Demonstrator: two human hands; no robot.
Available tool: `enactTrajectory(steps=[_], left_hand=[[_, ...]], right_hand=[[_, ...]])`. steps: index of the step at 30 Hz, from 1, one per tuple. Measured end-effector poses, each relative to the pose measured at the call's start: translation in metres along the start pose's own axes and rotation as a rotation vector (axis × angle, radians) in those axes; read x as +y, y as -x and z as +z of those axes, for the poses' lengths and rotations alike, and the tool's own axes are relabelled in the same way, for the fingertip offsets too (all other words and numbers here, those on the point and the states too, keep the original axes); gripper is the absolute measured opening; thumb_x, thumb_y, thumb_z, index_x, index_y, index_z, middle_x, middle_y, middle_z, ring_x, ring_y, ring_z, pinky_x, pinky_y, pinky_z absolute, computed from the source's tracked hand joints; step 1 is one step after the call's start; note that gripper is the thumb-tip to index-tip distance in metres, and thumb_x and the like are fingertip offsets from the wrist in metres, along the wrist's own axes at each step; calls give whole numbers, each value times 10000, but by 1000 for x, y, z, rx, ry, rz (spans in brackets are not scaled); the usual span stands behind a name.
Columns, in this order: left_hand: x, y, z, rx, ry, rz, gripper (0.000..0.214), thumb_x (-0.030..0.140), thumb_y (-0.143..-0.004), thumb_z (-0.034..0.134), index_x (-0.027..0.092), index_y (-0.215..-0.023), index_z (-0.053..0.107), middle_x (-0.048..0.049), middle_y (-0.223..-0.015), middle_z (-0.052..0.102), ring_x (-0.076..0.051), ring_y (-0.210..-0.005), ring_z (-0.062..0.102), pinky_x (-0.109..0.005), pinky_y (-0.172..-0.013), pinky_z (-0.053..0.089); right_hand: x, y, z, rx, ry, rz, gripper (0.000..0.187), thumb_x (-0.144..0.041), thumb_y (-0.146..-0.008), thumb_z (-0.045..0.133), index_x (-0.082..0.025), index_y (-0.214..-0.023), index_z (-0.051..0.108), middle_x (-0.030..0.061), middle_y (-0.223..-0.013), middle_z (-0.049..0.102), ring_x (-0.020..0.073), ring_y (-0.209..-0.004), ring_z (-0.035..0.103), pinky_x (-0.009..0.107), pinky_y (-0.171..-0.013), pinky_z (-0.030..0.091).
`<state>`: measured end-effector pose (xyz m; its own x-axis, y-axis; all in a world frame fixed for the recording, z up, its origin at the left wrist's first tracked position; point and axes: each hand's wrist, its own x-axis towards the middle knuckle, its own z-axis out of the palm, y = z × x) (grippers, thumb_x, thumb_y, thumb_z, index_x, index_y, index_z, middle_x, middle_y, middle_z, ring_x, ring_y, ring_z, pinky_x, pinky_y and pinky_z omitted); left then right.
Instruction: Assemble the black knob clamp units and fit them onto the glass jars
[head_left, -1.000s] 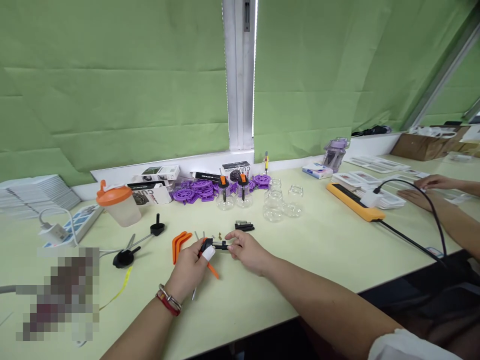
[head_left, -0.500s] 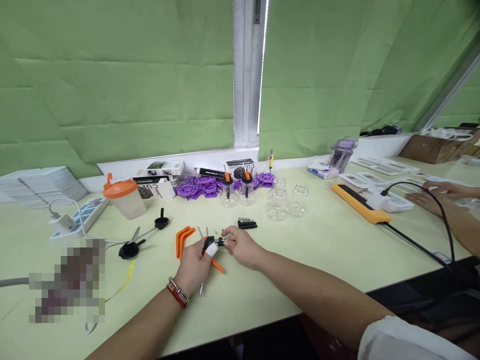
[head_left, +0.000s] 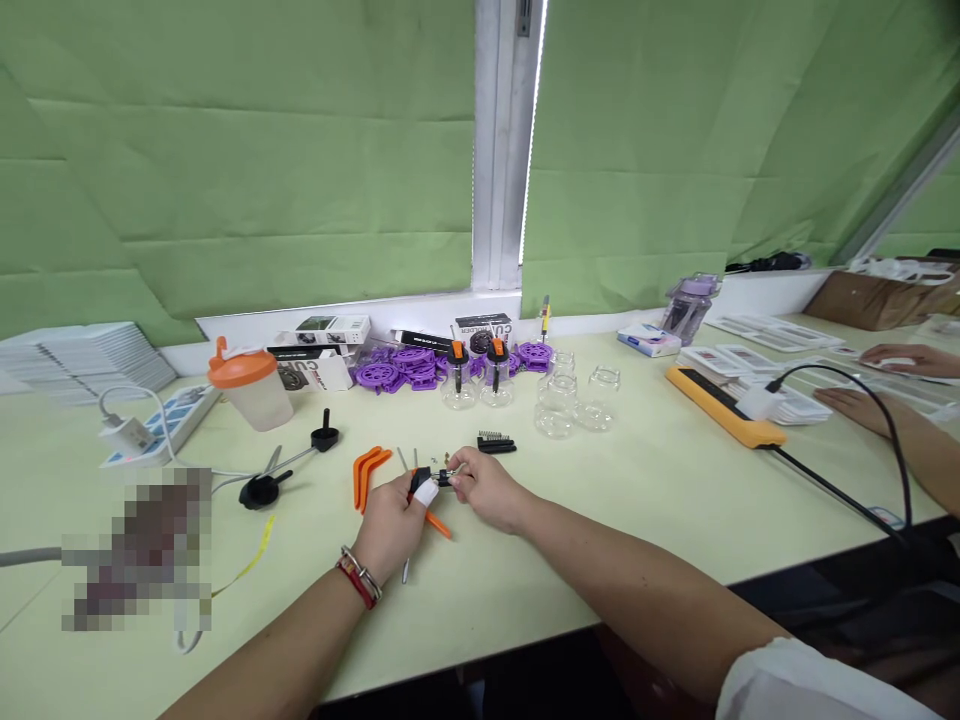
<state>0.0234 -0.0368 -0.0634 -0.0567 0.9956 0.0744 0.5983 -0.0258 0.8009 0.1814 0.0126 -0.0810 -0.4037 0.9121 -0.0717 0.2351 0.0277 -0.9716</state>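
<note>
Just in front of the person, on the pale green table [head_left: 637, 500], both hands meet over a small black part [head_left: 433, 478]. The left hand [head_left: 390, 520], with a white wrap on the thumb, is closed around one end of it; the right hand [head_left: 487, 490] pinches the other end between fingertips. An orange strip [head_left: 440, 526] pokes out beneath the left hand, and two orange curved pieces [head_left: 367, 470] lie just beside it. A black bit holder [head_left: 495, 443] sits near the right hand. Farther back stand glass jars [head_left: 555, 410], purple gears [head_left: 397, 372] and an orange-lidded cup [head_left: 251, 390]. At the far right, another person's hands [head_left: 855, 408] rest by a yellow power strip [head_left: 720, 405].
</note>
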Motion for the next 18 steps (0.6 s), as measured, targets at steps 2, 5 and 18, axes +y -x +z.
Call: enactTrajectory(steps=[2,5,18], left_hand=[[0,0,0,1,9,-6,389,489,-777,497,157,-876,673,15,-535,447,-130,-490,349,-253,-479,253],[-2,-1,0,-3,14,-18,416,500,-778,492,159,-926,677,15,-539,459,-132,-493,353,-256,-489,266],[-1,-2,-1,14,16,-32,362,459,-745,516,183,-892,698,17,-495,457,-137,-473,350,-263,-490,239]], right_hand=[[0,0,0,5,3,-4,152,-187,-807,495,-214,-954,467,-51,-603,487,108,-547,416,227,-533,315],[-1,1,0,-1,9,9,145,-191,-809,492,-223,-946,458,-52,-608,489,109,-537,412,224,-516,304],[-1,0,0,11,36,2,129,-211,-814,499,-218,-936,459,-46,-624,500,106,-534,420,219,-509,309]])
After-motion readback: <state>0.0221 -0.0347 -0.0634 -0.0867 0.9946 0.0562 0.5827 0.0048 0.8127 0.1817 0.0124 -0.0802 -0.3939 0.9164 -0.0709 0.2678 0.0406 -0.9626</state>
